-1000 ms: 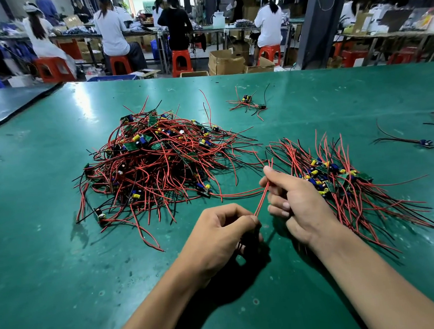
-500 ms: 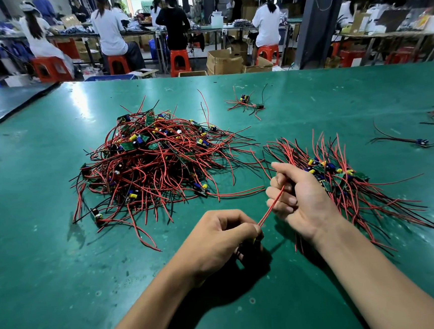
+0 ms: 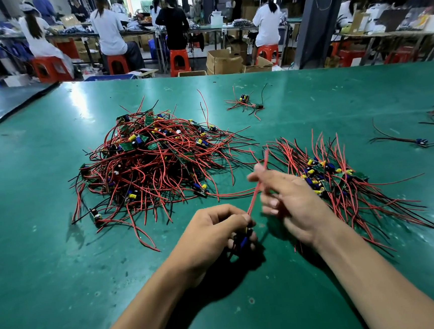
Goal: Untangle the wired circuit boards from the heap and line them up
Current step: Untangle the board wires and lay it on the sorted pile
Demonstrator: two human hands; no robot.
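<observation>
- A small circuit board (image 3: pixel 244 240) with a blue part and dark leads sits in the left hand (image 3: pixel 214 234), whose fingers curl tightly round it just above the green tabletop (image 3: pixel 62 269).
- One red wire (image 3: pixel 254 197) slants up from it, taut, to the right hand (image 3: pixel 295 202).
- The tangled heap (image 3: pixel 153 164) lies behind on the left, and a combed-out row (image 3: pixel 343 179) on the right.
- Fingers hide most of the board.
- The right hand is motion-blurred, so I cannot tell whether it grips the wire.

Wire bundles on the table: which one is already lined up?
The bundle just beyond the right hand: its wires fan out parallel. The big heap to the left is a tangle.
</observation>
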